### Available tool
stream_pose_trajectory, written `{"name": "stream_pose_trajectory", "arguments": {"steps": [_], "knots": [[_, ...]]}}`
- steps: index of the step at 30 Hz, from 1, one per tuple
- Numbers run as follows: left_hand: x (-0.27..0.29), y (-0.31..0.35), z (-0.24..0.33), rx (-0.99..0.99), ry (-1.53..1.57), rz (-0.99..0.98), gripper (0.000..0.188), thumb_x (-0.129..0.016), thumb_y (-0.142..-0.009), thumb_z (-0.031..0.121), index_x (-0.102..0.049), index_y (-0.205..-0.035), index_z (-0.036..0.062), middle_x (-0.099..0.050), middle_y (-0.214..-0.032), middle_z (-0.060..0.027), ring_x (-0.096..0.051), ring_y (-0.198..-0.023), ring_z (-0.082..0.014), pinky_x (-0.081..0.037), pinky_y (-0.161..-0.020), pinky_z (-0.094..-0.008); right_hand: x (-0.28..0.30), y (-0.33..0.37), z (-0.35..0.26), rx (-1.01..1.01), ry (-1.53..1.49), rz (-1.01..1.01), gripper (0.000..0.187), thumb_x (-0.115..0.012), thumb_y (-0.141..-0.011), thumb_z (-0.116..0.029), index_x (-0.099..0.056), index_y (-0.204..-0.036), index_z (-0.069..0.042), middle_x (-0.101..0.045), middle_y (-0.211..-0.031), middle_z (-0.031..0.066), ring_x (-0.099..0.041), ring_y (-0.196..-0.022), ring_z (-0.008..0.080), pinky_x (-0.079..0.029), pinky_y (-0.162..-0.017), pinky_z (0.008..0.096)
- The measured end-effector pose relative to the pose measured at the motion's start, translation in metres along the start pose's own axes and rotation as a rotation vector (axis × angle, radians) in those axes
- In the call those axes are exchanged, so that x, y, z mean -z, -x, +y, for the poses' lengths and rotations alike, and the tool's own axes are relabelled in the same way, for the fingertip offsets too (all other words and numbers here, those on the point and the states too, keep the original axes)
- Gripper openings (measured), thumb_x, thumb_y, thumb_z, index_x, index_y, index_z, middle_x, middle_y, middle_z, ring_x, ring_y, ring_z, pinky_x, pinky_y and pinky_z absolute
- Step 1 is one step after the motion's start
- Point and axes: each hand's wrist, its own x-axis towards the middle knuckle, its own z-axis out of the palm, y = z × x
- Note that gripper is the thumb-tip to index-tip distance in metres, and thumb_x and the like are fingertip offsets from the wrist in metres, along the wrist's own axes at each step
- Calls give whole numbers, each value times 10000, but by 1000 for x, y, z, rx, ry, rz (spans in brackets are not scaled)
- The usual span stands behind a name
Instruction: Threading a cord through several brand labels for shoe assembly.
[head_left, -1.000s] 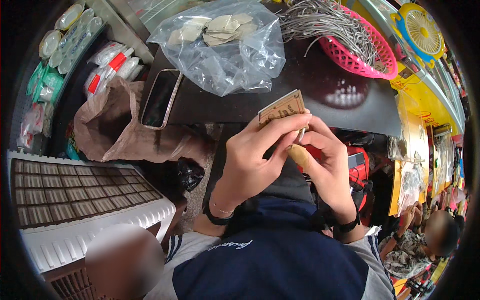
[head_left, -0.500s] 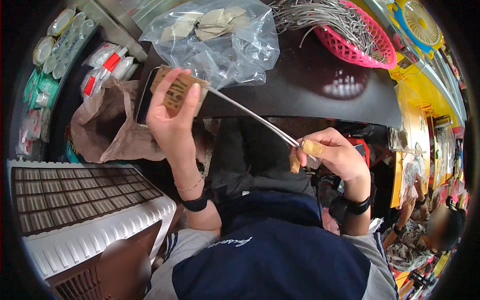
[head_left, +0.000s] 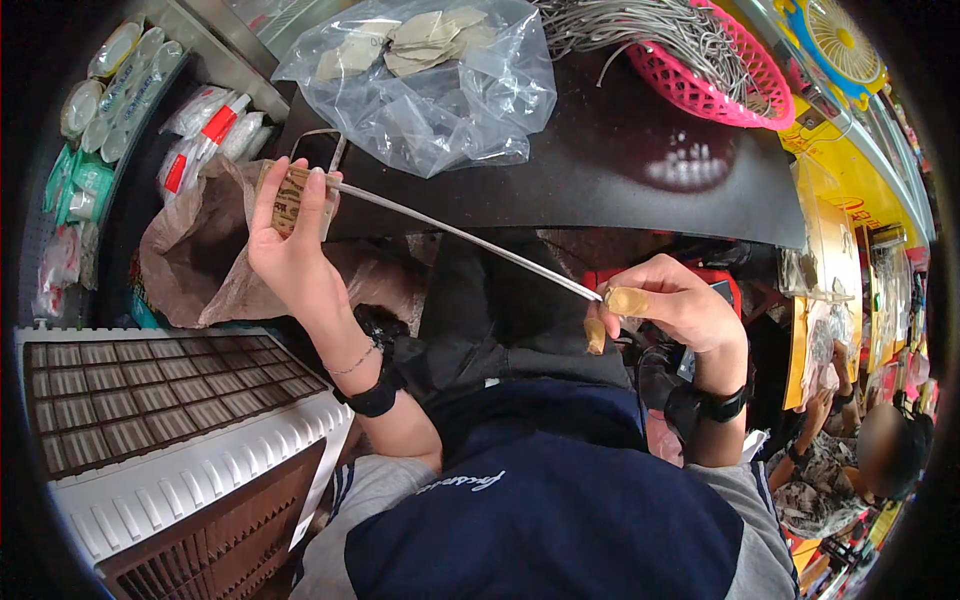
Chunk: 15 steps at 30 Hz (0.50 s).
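Note:
My left hand [head_left: 295,235] is closed on a small brown card tag [head_left: 286,200] with dark print, at the near left corner of the black table. A loop of grey cord stands up just beyond it. From the tag, a doubled grey cord [head_left: 460,232] runs taut down to my right hand [head_left: 675,305], which pinches its other end between thumb and fingers. Tan coverings [head_left: 627,301] wrap my right thumb and a fingertip. Beyond my hands, a clear plastic bag [head_left: 430,110] holds several similar grey-brown card tags [head_left: 440,40].
A pink basket [head_left: 690,95] heaped with grey cords [head_left: 640,30] stands on the black table [head_left: 600,190]. A crumpled brown sack [head_left: 195,250] lies left of it. The white slatted appliance [head_left: 200,440] is near left. At right sits another person [head_left: 825,470].
My left hand has moved left and slightly down with the tag, drawing the cord out longer and straighter. The right hand has barely moved and keeps its pinch.

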Motion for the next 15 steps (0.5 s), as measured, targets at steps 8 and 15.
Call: {"name": "stream_pose_trajectory", "arguments": {"steps": [8, 15], "knots": [[16, -8, 1, -32, -39, 65, 412, -686, -794, -19, -526, -1170, -71, -594, -1048, -126, -641, -851, -204, -534, -766, -293, 2, -3, 3, -30, -14, 2, 331, -562, -910, -261, -614, -748, 23, -652, -814, 124, -597, -771, 178, -439, -697, 272], [29, -15, 1, -118, -75, 143, 432, -672, -798, -43, -505, -1194, -81, -586, -1060, -135, -640, -849, -218, -540, -768, -290, 12, 0, 0, -44, 25, -5, 286, -548, -918, -204, -629, -796, 42, -666, -846, 127, -610, -822, 190, -445, -788, 290]]}}
